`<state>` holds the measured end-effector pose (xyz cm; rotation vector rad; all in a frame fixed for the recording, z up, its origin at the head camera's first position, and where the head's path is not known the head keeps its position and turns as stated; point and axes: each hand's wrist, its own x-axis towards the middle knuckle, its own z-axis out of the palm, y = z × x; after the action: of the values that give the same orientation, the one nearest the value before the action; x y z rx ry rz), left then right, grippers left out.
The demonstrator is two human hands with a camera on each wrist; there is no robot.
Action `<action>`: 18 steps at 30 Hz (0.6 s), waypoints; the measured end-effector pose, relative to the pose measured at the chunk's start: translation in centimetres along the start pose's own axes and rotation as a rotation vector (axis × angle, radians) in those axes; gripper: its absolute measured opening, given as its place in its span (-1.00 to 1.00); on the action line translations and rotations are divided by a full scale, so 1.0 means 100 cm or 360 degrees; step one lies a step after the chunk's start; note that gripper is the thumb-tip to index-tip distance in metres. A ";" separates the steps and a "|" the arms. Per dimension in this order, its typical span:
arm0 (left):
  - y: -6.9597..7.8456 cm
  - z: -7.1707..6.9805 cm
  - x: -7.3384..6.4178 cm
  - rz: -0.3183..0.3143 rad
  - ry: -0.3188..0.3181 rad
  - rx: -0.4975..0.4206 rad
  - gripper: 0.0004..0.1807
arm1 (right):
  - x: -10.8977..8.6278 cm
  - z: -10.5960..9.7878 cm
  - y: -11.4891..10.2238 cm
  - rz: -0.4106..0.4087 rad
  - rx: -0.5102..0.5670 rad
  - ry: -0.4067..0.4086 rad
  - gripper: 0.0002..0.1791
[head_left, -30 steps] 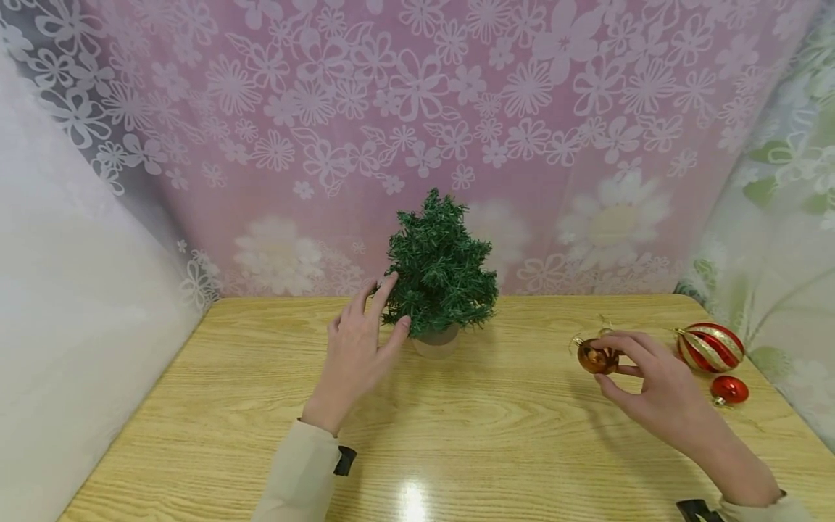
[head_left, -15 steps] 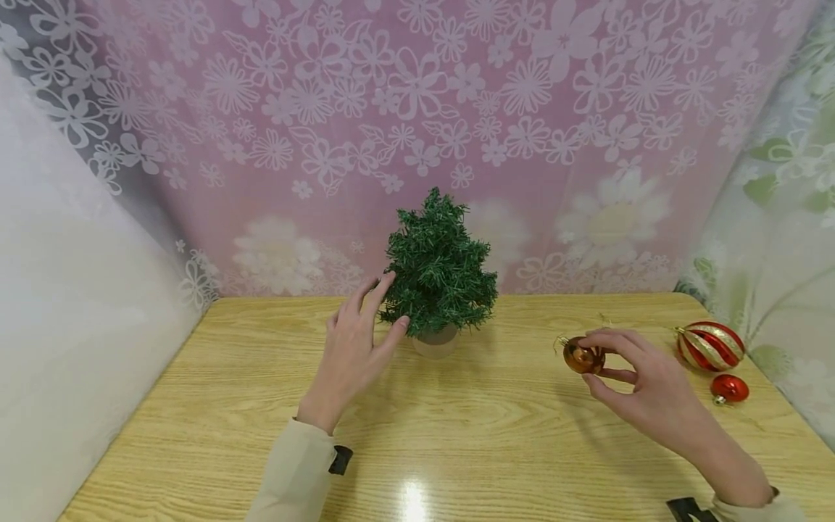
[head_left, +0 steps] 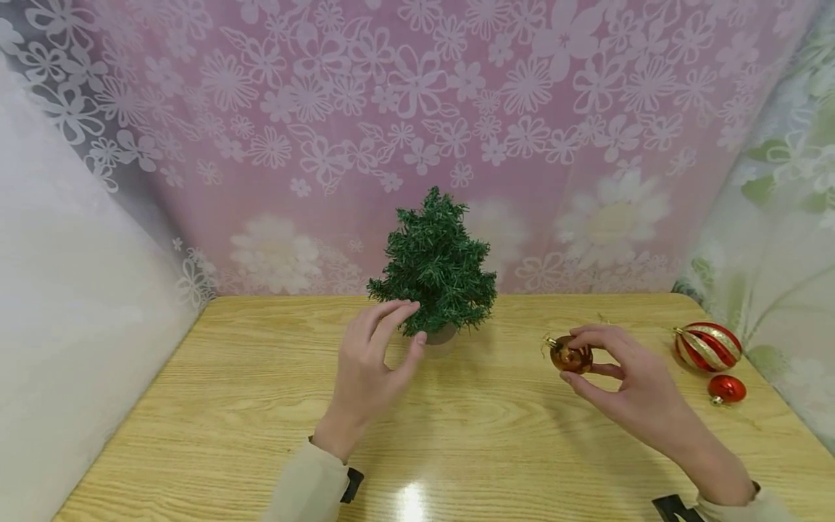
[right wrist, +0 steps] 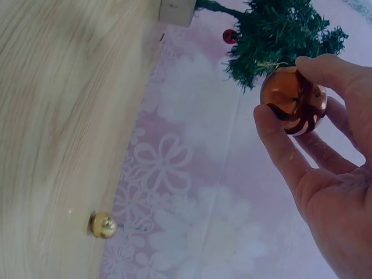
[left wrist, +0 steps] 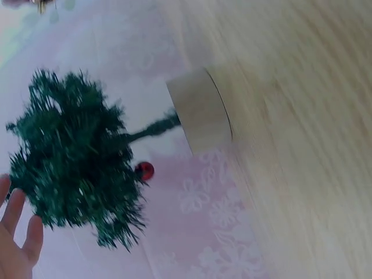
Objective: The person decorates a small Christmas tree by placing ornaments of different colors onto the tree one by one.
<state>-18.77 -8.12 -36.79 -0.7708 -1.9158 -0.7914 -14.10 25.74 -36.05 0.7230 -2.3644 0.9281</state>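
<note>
My right hand (head_left: 629, 380) pinches a shiny copper-brown Christmas ball (head_left: 570, 354) by its sides, above the table. The ball's gold cap and thread loop point left. In the right wrist view the ball (right wrist: 288, 99) sits between thumb and fingertips. A small green artificial Christmas tree (head_left: 440, 264) stands upright in a pale pot (head_left: 438, 342). My left hand (head_left: 375, 366) is at the tree's lower front left, fingers loosely bent and holding nothing; whether it touches the branches I cannot tell. A small red ball (left wrist: 145, 170) hangs low on the tree in the left wrist view.
A large red-and-gold striped ornament (head_left: 707, 346) and a smaller red ornament (head_left: 727, 389) lie at the table's right. A small gold ball (right wrist: 103, 225) rests on the table in the right wrist view. Flowered curtains (head_left: 417, 109) stand behind the wooden table (head_left: 476, 449).
My right hand has carried the copper-brown ball left towards the tree. My left hand has come down and slightly right, away from the tree's left side branches.
</note>
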 end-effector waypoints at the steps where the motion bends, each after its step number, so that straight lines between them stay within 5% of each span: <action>1: 0.003 0.001 -0.001 0.0031 -0.0004 -0.0013 -0.63 | 0.001 0.001 -0.001 -0.0012 0.0006 -0.0003 -0.34; 8: 0.017 0.007 -0.009 0.0048 -0.0148 -0.0129 -0.70 | 0.006 0.008 -0.011 -0.0111 0.0008 -0.0015 -0.34; 18: 0.030 0.012 -0.012 -0.0161 -0.0391 -0.0352 -0.67 | 0.014 0.018 -0.022 -0.0212 0.0044 0.0005 -0.32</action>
<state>-16.51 -5.62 -37.69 -0.9473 -2.1217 -1.0229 -14.15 22.61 -35.39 0.8776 -2.2736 0.9057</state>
